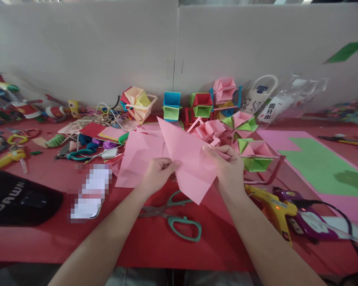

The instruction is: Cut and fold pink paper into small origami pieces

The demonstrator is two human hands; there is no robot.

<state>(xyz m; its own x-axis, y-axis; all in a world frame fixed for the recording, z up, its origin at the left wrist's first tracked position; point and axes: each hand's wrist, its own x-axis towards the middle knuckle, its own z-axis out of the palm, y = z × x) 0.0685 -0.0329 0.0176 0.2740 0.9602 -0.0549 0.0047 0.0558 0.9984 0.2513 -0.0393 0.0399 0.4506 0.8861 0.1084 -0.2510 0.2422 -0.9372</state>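
Note:
A creased sheet of pink paper point(191, 159) is held up above the red table by both hands. My left hand point(161, 172) pinches its left edge between thumb and fingers. On the right side, my right hand point(228, 167) grips the sheet with the thumb on its face and the fingers behind. Under the paper lie open scissors point(183, 228) with green handles, their blades partly covered by my left forearm. Another pink sheet point(134, 167) rests flat on the table behind my left hand.
Folded paper models point(201, 105) line the back of the table. A yellow glue gun point(276, 210) lies at the right beside green paper point(325, 167). At the left are a phone point(92, 190) and a black cup marked DAWN point(20, 198). A white partition point(107, 47) stands behind.

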